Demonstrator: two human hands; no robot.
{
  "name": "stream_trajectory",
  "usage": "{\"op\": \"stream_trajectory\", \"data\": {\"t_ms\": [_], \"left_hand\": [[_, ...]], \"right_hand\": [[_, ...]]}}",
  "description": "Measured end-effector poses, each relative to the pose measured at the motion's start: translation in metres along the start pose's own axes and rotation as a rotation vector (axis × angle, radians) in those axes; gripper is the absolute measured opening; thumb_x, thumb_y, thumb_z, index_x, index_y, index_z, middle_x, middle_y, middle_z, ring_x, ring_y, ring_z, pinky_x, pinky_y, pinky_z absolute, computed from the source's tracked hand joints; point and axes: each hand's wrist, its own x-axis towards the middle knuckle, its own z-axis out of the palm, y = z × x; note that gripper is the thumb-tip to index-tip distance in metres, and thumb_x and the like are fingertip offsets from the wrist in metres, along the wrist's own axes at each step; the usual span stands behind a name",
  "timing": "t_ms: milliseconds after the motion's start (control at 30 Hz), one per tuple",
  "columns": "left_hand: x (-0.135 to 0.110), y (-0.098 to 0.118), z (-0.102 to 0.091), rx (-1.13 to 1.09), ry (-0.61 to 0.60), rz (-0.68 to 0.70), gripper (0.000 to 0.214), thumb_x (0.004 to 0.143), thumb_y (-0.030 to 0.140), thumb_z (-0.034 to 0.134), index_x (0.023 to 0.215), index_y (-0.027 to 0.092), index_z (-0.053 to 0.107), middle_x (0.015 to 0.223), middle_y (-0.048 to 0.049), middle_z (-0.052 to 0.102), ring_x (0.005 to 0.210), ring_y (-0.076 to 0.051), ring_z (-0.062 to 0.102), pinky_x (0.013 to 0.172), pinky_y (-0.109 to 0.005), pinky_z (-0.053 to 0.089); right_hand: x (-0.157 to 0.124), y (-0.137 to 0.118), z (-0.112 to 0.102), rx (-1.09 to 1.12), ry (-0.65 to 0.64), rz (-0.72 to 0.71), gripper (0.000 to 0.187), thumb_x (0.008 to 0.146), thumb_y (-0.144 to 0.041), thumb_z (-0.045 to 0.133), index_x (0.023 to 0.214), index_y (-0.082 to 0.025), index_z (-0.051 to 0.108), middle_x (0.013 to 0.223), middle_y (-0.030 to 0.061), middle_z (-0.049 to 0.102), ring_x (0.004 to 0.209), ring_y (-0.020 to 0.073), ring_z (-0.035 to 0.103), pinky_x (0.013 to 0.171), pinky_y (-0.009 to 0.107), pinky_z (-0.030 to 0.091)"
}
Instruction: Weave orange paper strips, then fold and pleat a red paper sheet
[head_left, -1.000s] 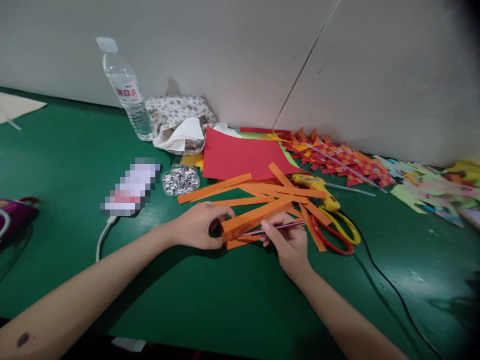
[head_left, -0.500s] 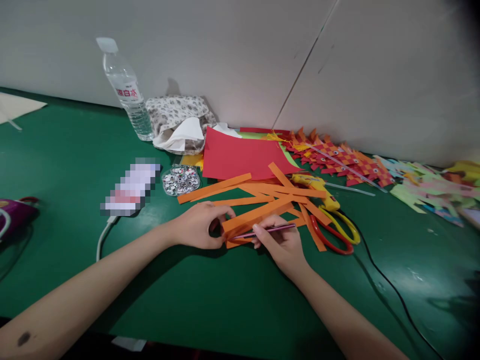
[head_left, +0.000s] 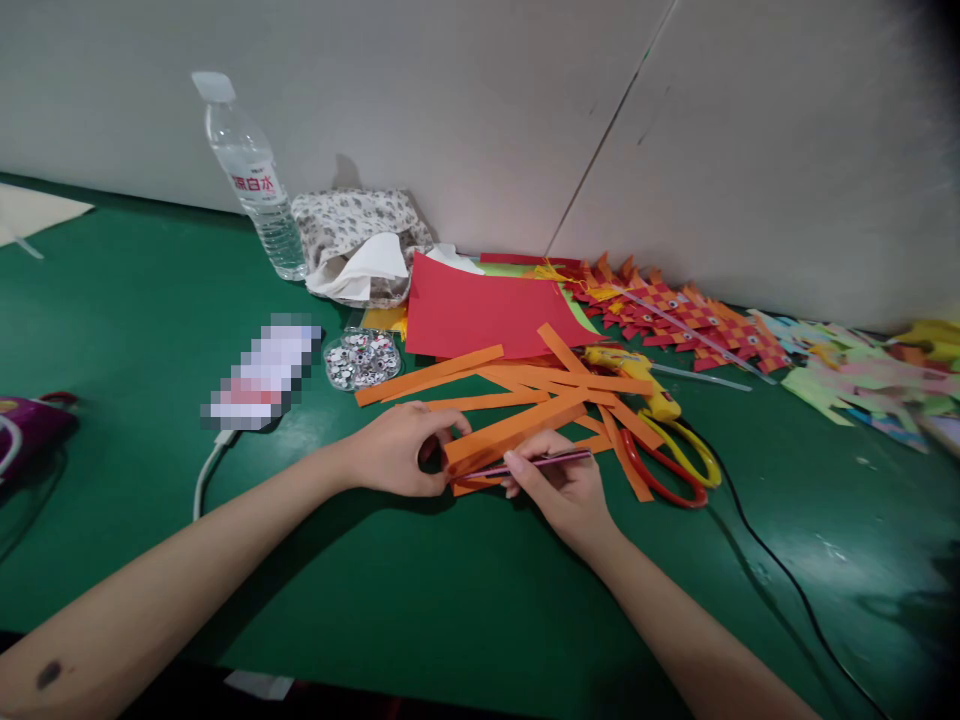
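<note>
My left hand (head_left: 401, 450) is closed on the near end of a bundle of orange paper strips (head_left: 510, 432), pinning it on the green table (head_left: 420, 600). My right hand (head_left: 562, 485) grips a thin pink pencil (head_left: 536, 462) and lays its tip on the strips just right of my left fingers. More orange strips (head_left: 427, 375) fan out behind, towards a red paper sheet (head_left: 480, 310).
Red and yellow scissors (head_left: 671, 460) and a yellow glue gun (head_left: 637, 380) with a black cable lie right of my hands. A dish of googly eyes (head_left: 361, 360), a phone (head_left: 262, 375), a water bottle (head_left: 251, 175) and a cloth pouch (head_left: 356, 240) stand behind. Woven paper fish (head_left: 675, 315) line the wall.
My right hand has drawn the pencil a little to the left along the strips. My left hand has stayed in place.
</note>
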Motion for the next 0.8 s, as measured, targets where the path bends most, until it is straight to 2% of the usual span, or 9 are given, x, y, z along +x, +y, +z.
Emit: {"op": "stream_trajectory", "data": {"t_ms": [100, 267, 467, 700, 800], "left_hand": [[-0.0001, -0.0006, 0.0005, 0.007, 0.0, 0.003, 0.04, 0.068, 0.028, 0.062, 0.106, 0.023, 0.052, 0.079, 0.0028, 0.065, 0.071, -0.016, 0.061, 0.081, -0.032, 0.043], [-0.0004, -0.0014, 0.0009, 0.018, 0.004, -0.005, 0.042, 0.068, 0.028, 0.063, 0.107, 0.023, 0.052, 0.08, 0.0024, 0.066, 0.071, -0.016, 0.062, 0.08, -0.032, 0.044], [-0.0004, 0.0007, -0.0002, -0.005, -0.009, -0.012, 0.039, 0.067, 0.026, 0.063, 0.105, 0.023, 0.051, 0.079, 0.0036, 0.066, 0.073, -0.016, 0.063, 0.084, -0.033, 0.043], [0.0004, 0.0013, -0.0008, -0.006, -0.007, -0.011, 0.038, 0.068, 0.027, 0.063, 0.104, 0.022, 0.051, 0.078, 0.0031, 0.065, 0.071, -0.016, 0.063, 0.083, -0.033, 0.044], [0.0008, 0.0015, -0.0009, -0.014, -0.013, -0.011, 0.039, 0.067, 0.026, 0.064, 0.104, 0.022, 0.051, 0.078, 0.0035, 0.066, 0.071, -0.016, 0.063, 0.083, -0.033, 0.044]], "right_hand": [[0.0008, -0.0002, 0.0009, -0.007, -0.006, 0.014, 0.019, 0.087, -0.03, 0.061, 0.071, -0.02, 0.058, 0.057, -0.0009, 0.062, 0.05, 0.0126, 0.061, 0.05, 0.025, 0.05], [0.0011, -0.0023, 0.0005, -0.048, 0.056, -0.008, 0.022, 0.087, -0.029, 0.061, 0.068, -0.02, 0.056, 0.054, -0.0011, 0.061, 0.048, 0.0119, 0.06, 0.05, 0.024, 0.049], [-0.0003, -0.0006, 0.0007, -0.003, -0.009, -0.009, 0.018, 0.086, -0.028, 0.062, 0.071, -0.02, 0.059, 0.058, -0.0012, 0.061, 0.051, 0.0125, 0.061, 0.051, 0.025, 0.05], [-0.0006, 0.0001, 0.0001, -0.042, 0.058, -0.023, 0.022, 0.087, -0.028, 0.061, 0.067, -0.02, 0.056, 0.056, -0.0011, 0.06, 0.05, 0.0127, 0.06, 0.05, 0.026, 0.049], [-0.0005, -0.0009, 0.0005, -0.032, 0.034, -0.033, 0.02, 0.087, -0.029, 0.061, 0.068, -0.02, 0.057, 0.056, -0.0012, 0.06, 0.05, 0.0129, 0.06, 0.05, 0.026, 0.049]]}}
